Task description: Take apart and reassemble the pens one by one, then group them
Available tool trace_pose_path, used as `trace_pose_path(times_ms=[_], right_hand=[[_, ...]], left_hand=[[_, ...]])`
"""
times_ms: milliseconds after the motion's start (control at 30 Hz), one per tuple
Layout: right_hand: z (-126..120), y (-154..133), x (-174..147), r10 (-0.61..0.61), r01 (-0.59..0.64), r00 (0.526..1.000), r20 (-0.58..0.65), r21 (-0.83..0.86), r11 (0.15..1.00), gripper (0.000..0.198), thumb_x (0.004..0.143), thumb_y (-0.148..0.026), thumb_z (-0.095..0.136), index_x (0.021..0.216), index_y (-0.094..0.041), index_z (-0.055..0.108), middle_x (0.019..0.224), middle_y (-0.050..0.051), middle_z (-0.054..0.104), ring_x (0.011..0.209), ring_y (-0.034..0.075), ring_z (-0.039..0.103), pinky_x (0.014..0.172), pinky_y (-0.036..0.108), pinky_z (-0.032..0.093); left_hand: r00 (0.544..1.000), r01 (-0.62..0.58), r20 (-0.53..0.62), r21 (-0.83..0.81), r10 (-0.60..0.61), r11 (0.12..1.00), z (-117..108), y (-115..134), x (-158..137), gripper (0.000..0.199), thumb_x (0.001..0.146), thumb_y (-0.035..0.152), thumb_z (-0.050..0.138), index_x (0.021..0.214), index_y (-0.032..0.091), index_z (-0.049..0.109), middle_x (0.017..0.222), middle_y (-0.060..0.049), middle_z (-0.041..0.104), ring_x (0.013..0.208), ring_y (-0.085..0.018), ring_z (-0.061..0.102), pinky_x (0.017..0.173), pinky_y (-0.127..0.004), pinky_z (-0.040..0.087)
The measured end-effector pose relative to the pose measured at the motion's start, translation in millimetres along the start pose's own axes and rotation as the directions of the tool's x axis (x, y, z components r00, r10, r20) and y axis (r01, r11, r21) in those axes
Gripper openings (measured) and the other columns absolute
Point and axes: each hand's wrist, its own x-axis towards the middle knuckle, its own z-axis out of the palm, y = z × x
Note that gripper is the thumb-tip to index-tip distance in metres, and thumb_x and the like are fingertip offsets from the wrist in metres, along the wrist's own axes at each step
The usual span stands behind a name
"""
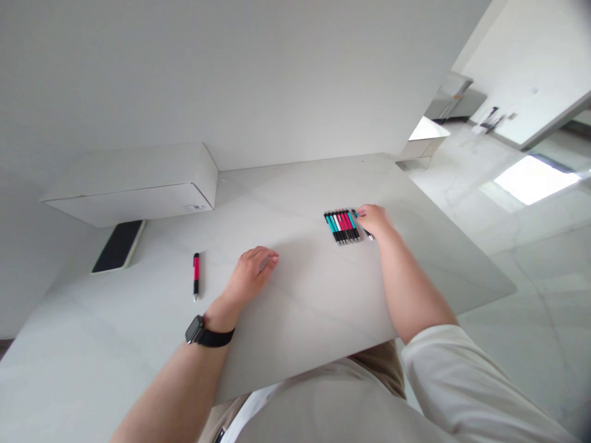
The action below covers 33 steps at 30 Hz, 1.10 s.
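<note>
A row of several click pens [342, 227], teal, white and pink-red with black grips, lies side by side on the table [295, 295]. At the row's right end, my right hand [373, 220] has its fingers closed on one more pen [368, 234]. Its ends show, but the fingers cover its middle. My left hand [253, 269] rests on the tabletop with nothing in it, fingers loosely bent and thumb apart. Left of that hand, a single red pen [196, 274] with a black grip lies apart from the row. A black watch [203, 333] is on my left wrist.
At the back left, a long white box [152, 200] stands against the wall. A dark-screened phone [119, 247] lies in front of it. The table's right edge slants down toward a shiny floor [530, 271], with a white cabinet [422, 144] beyond.
</note>
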Motion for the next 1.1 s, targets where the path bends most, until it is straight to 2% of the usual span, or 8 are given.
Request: trace_pose_path(times_ms=[200, 567, 800, 900, 1000, 1100], right_hand=[[4, -5, -1, -0.011, 0.011, 1.0, 0.009, 0.084, 0.996, 0.033, 0.083, -0.023, 0.069, 0.114, -0.026, 0.08, 0.111, 0.006, 0.081, 0.1, 0.022, 0.074, 0.089, 0.029, 0.053], [5, -6, -1, 0.026, -0.028, 0.999, 0.023, 0.111, 0.993, 0.032, 0.081, -0.021, 0.068, 0.11, -0.026, 0.08, 0.106, 0.004, 0.081, 0.091, 0.019, 0.074, 0.08, 0.025, 0.053], [-3, -10, -4, 0.021, -0.02, 1.0, -0.007, 0.061, 0.998, 0.029, 0.085, -0.031, 0.069, 0.11, -0.022, 0.08, 0.107, 0.01, 0.08, 0.096, 0.025, 0.073, 0.083, 0.031, 0.054], [-9, -15, -8, -0.016, 0.018, 0.998, -0.064, 0.037, 0.999, 0.027, 0.089, -0.031, 0.065, 0.111, -0.025, 0.08, 0.107, 0.008, 0.08, 0.098, 0.025, 0.073, 0.087, 0.033, 0.053], [-12, -28, -18, -0.11, 0.121, 0.983, -0.148, 0.065, 0.99, 0.029, 0.093, -0.029, 0.059, 0.114, -0.026, 0.078, 0.11, 0.007, 0.08, 0.098, 0.024, 0.072, 0.089, 0.034, 0.053], [-14, -50, -35, -0.227, 0.249, 0.953, -0.2, 0.097, 0.964, 0.027, 0.095, -0.03, 0.057, 0.111, -0.025, 0.078, 0.11, 0.007, 0.079, 0.096, 0.024, 0.071, 0.089, 0.034, 0.052]], left_hand=[[1.0, -0.003, 0.006, -0.004, 0.003, 1.0, -1, 0, 0, 0.027, 0.108, 0.038, 0.047, 0.111, 0.024, 0.07, 0.109, -0.008, 0.072, 0.105, -0.025, 0.067, 0.098, -0.042, 0.053], [1.0, 0.0, -0.001, -0.001, 0.0, 1.0, 0, 0, -1, 0.028, 0.108, 0.039, 0.046, 0.112, 0.024, 0.07, 0.11, -0.008, 0.073, 0.105, -0.024, 0.067, 0.099, -0.043, 0.052], [0.998, 0.011, -0.059, 0.02, -0.009, 1.0, -2, 0, -1, 0.025, 0.107, 0.038, 0.049, 0.111, 0.025, 0.07, 0.112, -0.008, 0.073, 0.107, -0.025, 0.067, 0.1, -0.044, 0.052], [0.992, 0.065, -0.115, 0.074, -0.056, 0.995, -4, 0, -2, 0.023, 0.105, 0.038, 0.051, 0.113, 0.025, 0.069, 0.113, -0.009, 0.073, 0.107, -0.026, 0.067, 0.099, -0.044, 0.051], [0.973, 0.175, -0.179, 0.17, -0.144, 0.97, -14, -3, -4, 0.022, 0.103, 0.036, 0.054, 0.118, 0.025, 0.067, 0.111, -0.009, 0.072, 0.103, -0.026, 0.066, 0.096, -0.044, 0.05], [0.919, 0.36, -0.277, 0.3, -0.28, 0.883, -34, -16, -11, 0.029, 0.1, 0.033, 0.057, 0.128, 0.026, 0.061, 0.112, -0.011, 0.069, 0.106, -0.031, 0.065, 0.097, -0.048, 0.048]])
